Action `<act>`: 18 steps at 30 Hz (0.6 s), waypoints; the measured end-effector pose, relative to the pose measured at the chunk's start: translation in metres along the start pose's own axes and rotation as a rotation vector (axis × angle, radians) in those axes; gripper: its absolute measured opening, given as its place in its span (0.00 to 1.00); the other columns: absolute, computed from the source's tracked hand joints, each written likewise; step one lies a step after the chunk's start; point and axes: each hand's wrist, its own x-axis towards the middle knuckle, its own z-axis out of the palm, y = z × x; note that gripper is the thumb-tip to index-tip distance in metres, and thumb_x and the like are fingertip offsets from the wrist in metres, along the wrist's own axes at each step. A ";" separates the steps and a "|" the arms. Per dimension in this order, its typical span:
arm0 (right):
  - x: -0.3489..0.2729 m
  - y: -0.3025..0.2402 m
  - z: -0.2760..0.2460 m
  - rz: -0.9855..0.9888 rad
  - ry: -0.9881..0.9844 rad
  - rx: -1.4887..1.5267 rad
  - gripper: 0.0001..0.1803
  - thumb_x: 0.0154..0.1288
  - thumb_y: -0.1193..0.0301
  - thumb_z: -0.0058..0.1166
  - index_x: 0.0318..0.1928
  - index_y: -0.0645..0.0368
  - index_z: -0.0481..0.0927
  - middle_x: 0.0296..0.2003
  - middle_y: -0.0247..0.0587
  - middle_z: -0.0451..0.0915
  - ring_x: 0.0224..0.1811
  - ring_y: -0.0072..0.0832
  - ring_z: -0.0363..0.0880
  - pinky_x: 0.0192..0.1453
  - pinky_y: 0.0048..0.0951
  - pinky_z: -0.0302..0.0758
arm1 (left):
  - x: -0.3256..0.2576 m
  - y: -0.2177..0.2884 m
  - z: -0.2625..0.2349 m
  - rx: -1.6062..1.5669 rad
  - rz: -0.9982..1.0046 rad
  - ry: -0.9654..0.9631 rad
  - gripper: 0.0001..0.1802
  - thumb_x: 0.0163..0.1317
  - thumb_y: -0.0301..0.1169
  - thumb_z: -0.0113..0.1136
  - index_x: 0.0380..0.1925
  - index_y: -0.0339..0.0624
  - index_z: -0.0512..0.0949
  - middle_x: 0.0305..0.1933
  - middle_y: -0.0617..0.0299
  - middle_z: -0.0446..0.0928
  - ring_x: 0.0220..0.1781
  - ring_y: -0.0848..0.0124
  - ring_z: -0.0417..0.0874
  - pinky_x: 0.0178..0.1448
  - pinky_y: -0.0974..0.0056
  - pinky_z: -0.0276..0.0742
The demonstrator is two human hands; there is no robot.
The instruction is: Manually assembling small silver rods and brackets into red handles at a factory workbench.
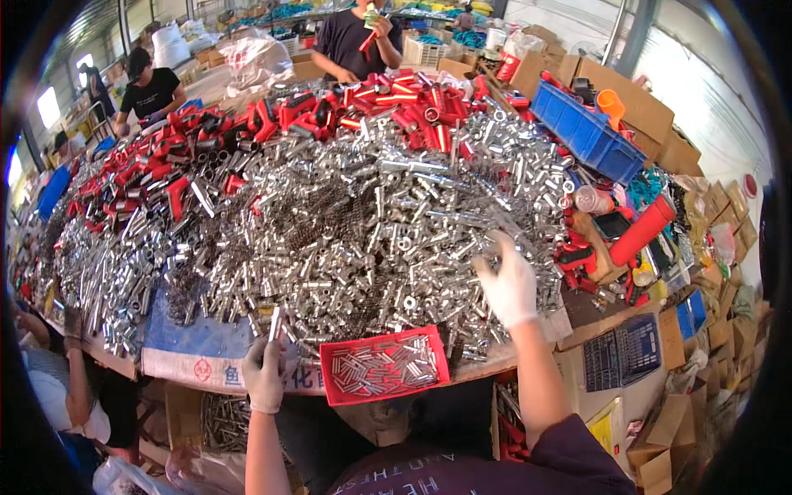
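Pinching one small metal tube [275,323] upright in left hand [266,375] fingers, just left of the red tray [384,366]. Right hand [509,286] fingers spread on the tube pile [363,223] beyond the tray. Likely light, stiff, slippery; best gripped mid-length.

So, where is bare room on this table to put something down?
Bare room is small: the blue cloth between the metal pile and the left hand, and the table edge right of the right hand. Everywhere else is crowded.
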 end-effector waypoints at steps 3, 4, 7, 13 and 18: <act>0.041 0.003 0.018 0.106 0.035 -0.195 0.28 0.63 0.55 0.62 0.58 0.57 0.73 0.46 0.53 0.84 0.46 0.48 0.85 0.50 0.43 0.81 | 0.003 -0.004 0.001 -0.016 0.025 0.018 0.14 0.72 0.36 0.55 0.30 0.38 0.78 0.19 0.74 0.64 0.19 0.85 0.61 0.22 0.74 0.54; 0.050 0.003 0.024 0.107 0.076 -0.258 0.27 0.63 0.56 0.61 0.56 0.58 0.74 0.45 0.53 0.84 0.44 0.48 0.85 0.49 0.43 0.81 | 0.005 -0.004 -0.001 -0.020 0.015 -0.005 0.14 0.72 0.36 0.54 0.30 0.38 0.78 0.19 0.74 0.64 0.19 0.85 0.60 0.22 0.74 0.53; 0.073 0.008 0.032 0.185 0.033 -0.207 0.20 0.63 0.59 0.60 0.49 0.60 0.79 0.39 0.54 0.85 0.41 0.49 0.85 0.47 0.44 0.80 | 0.005 0.002 0.002 -0.070 -0.054 -0.028 0.15 0.72 0.38 0.55 0.31 0.39 0.78 0.19 0.74 0.63 0.19 0.84 0.60 0.22 0.73 0.51; 0.070 -0.001 0.024 0.087 0.129 0.077 0.13 0.63 0.65 0.60 0.41 0.62 0.82 0.36 0.56 0.85 0.40 0.48 0.85 0.47 0.43 0.79 | 0.001 0.003 -0.001 0.053 0.002 -0.021 0.13 0.71 0.35 0.56 0.30 0.39 0.78 0.21 0.73 0.66 0.20 0.84 0.62 0.22 0.74 0.56; 0.066 0.014 0.007 0.160 0.011 0.445 0.19 0.64 0.65 0.61 0.52 0.63 0.83 0.41 0.49 0.87 0.42 0.35 0.87 0.50 0.33 0.80 | 0.001 0.013 0.003 -0.036 -0.102 -0.090 0.13 0.72 0.34 0.55 0.31 0.36 0.78 0.20 0.71 0.67 0.19 0.83 0.62 0.23 0.73 0.59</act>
